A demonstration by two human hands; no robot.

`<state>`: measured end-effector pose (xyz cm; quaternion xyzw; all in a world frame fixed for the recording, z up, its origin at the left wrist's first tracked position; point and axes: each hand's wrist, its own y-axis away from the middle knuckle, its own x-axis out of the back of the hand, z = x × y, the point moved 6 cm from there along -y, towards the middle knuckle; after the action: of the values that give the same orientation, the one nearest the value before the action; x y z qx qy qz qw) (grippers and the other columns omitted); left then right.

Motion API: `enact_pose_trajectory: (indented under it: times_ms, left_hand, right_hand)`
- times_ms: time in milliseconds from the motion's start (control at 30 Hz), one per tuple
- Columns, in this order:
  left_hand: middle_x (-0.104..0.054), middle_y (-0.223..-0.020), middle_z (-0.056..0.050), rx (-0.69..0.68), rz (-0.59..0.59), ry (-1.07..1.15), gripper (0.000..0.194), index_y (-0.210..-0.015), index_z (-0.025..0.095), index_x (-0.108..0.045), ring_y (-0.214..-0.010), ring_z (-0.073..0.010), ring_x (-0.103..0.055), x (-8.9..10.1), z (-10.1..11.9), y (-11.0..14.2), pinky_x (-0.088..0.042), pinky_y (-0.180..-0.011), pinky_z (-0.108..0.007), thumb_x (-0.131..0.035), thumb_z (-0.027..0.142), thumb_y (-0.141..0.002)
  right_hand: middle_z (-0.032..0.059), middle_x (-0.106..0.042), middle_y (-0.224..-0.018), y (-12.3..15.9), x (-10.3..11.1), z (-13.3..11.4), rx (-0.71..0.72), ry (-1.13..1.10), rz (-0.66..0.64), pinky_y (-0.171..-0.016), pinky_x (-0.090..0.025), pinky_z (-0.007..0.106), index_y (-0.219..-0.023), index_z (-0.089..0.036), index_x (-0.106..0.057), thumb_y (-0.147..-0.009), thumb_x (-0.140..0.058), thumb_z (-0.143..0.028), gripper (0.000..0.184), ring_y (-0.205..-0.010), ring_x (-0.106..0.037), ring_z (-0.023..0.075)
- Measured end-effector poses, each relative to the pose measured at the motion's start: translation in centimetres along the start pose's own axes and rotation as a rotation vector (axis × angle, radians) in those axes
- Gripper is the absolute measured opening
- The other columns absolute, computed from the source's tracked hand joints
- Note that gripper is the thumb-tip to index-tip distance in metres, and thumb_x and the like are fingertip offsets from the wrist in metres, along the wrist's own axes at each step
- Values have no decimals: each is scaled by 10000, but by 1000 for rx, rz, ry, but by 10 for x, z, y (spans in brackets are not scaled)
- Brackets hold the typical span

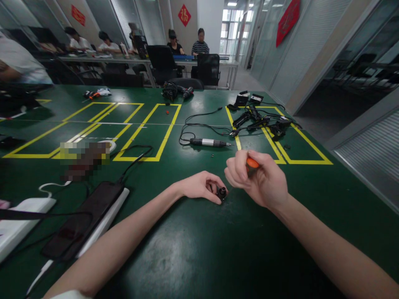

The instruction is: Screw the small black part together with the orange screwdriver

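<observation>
My left hand (204, 187) rests on the green table, thumb and fingers curled around a small black cylindrical part (222, 192) that I cannot name more exactly. To its right, my right hand (260, 176) is wrapped around a screwdriver (252, 162), whose orange handle end shows above the fist. Its thin shaft points down and left toward the black part; whether the tip touches it I cannot tell. Beyond both hands lies a silver and black electric screwdriver (209, 142) with a cord.
Black parts and cables (254, 118) are heaped at the back right. A dark phone (84, 220) and a white power strip (26, 218) lie at left, with cords. A power drill (187, 93) lies at the far edge. Several people sit beyond.
</observation>
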<state>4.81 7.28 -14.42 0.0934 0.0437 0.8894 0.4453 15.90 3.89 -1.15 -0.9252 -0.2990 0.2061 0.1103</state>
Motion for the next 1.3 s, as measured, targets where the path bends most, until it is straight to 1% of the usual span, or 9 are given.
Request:
enact_pose_trajectory:
  times_ms: [100, 200, 300, 433, 633, 767, 1000, 1100, 1300]
  left_hand:
    - [-724, -785, 5, -24, 88, 12, 425, -999, 142, -768, -642, -86, -598, -2, 0, -1, -477, -620, -201, -949, 316, -656]
    - [-717, -758, 7, -23, 145, 7, 476, -1032, 141, -762, -661, -102, -631, -2, -3, 0, -491, -625, -204, -958, 337, -645]
    - [-735, -762, -8, 14, 81, 18, 485, -1088, 142, -768, -690, -120, -670, -2, -5, 2, -524, -664, -218, -939, 348, -684]
    - [-775, -805, -41, 35, -4, 57, 401, -1133, 136, -784, -705, -116, -690, 1, -3, 5, -528, -680, -212, -867, 333, -794]
    - [-802, -891, -77, 20, -43, 216, 509, -1197, 113, -741, -762, -144, -748, 1, -4, 2, -579, -726, -245, -913, 271, -745]
    - [-805, -888, -100, 24, -40, 243, 492, -1168, 88, -724, -762, -164, -770, 2, -8, 0, -599, -713, -249, -914, 260, -748]
    - [-812, -976, -116, -2, -76, 221, 427, -1165, 112, -745, -822, -170, -792, 5, -9, 2, -618, -767, -245, -883, 260, -789]
    - [-809, -1042, -121, 1, -22, 201, 569, -1230, 135, -720, -815, -174, -794, 6, -11, 1, -629, -766, -261, -933, 219, -709]
    - [-802, -843, -105, -7, -5, 269, 436, -1038, 81, -753, -736, -163, -773, 4, -15, -3, -613, -684, -241, -944, 272, -695]
  right_hand:
    - [-90, -321, -517, 2, 1, 1, -18, -65, -21, -444, -214, 248, -808, -232, -531, -984, -477, -508, 332, -425, -184, 102]
    - [-62, -471, -591, 2, 3, 0, -8, -79, -45, -436, -241, 240, -871, -237, -521, -957, -555, -419, 204, -432, -268, 105]
    - [-8, -536, -659, 0, 5, 1, -3, -22, -46, -432, -285, 265, -770, -202, -585, -992, -535, -387, 293, -455, -374, 115]
    - [-51, -351, -517, 0, 5, 4, -56, -38, -40, -413, -210, 259, -643, -203, -563, -1040, -425, -525, 529, -413, -250, 104]
    - [-102, -384, -514, 2, 0, -2, -6, -78, -77, -435, -235, 222, -857, -240, -499, -983, -553, -460, 260, -409, -220, 92]
    - [-38, -507, -566, -3, 0, -2, 1, 2, -83, -428, -293, 236, -733, -206, -524, -1024, -507, -446, 378, -424, -373, 98]
    - [-108, -300, -491, -2, 4, -1, -25, -37, -43, -423, -211, 218, -767, -228, -484, -997, -515, -582, 423, -409, -187, 81]
    - [-103, -408, -521, -1, 5, -5, 3, -46, -43, -432, -218, 212, -833, -243, -452, -988, -575, -456, 290, -413, -226, 83]
    - [-9, -579, -701, -4, 3, -6, 35, 46, -83, -438, -314, 247, -770, -191, -560, -1033, -554, -429, 356, -454, -434, 91]
